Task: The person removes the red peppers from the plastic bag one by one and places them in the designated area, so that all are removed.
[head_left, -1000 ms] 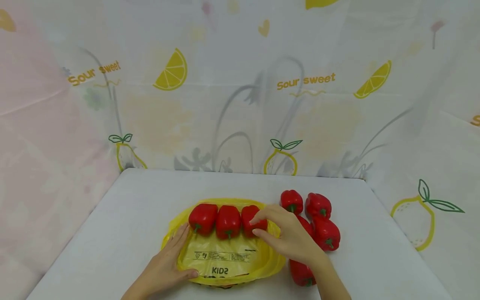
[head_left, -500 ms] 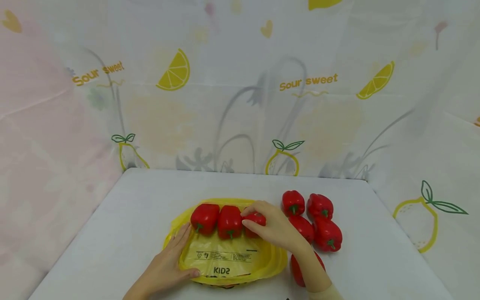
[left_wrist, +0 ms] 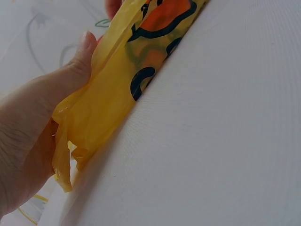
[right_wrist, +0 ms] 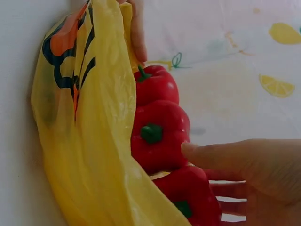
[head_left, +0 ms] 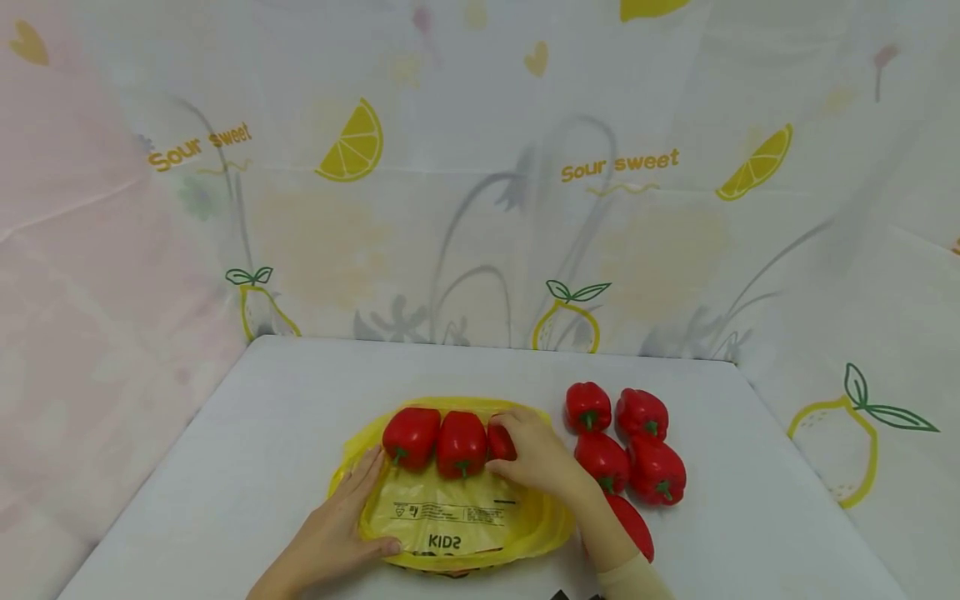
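A yellow plastic bag [head_left: 525, 546] lies spread open like a basin, with printing on its inside. Along its far side sit three red bell peppers in a row: the left one [head_left: 412, 435], the middle one [head_left: 462, 446] and the right one [head_left: 499, 443]. My left hand [head_left: 341, 525] rests along the bag's left side, fingers stretched out and thumb at the front rim. Around the right bell pepper my right hand [head_left: 536, 457] curves its fingers and thumb, hiding part of it. In the right wrist view the thumb reaches the middle pepper's edge.
To the right of the bag, several more red bell peppers [head_left: 656, 469] lie in a group on the white table [head_left: 247, 467]. One pepper [head_left: 632, 525] is partly behind the right forearm. A printed cloth [head_left: 480, 225] hangs behind the table.
My right hand has shifted left and closed in around the right bell pepper, which has moved slightly toward the middle one. The left hand stays at the bag's side.
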`<state>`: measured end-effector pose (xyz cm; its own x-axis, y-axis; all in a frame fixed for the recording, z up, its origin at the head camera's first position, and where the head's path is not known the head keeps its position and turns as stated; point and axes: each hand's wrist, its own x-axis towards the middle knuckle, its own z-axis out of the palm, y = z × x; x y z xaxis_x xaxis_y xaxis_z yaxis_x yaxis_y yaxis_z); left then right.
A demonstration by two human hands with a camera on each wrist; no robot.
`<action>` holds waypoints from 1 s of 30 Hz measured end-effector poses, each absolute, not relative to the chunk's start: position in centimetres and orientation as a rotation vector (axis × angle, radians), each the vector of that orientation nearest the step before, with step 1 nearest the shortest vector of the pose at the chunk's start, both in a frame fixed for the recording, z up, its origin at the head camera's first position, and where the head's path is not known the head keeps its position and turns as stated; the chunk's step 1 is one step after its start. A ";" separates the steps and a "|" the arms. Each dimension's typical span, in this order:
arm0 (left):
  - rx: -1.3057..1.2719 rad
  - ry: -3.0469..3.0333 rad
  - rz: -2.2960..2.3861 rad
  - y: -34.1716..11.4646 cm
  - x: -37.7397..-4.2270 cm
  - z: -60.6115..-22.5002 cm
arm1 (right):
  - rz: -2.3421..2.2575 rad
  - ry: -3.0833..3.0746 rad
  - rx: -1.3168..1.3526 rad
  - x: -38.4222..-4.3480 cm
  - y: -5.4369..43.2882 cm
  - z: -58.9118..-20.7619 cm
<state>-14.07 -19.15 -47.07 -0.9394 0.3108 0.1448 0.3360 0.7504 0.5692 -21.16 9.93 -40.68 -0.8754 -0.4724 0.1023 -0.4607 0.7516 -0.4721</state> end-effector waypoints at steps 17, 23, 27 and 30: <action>-0.523 -2.945 -0.979 -19.0 -14.3 -46.9 | -0.543 3.020 -0.667 -20.9 9.1 -41.8; -0.510 -2.957 -0.987 -19.0 -14.2 -46.9 | -0.446 3.014 -0.682 -20.6 9.1 -41.9; -0.504 -2.964 -0.998 -19.0 -14.2 -46.9 | -0.401 3.004 -0.678 -20.4 9.1 -42.0; -0.499 -2.962 -1.001 -19.1 -14.2 -46.9 | -0.413 3.001 -0.671 -20.4 9.1 -42.0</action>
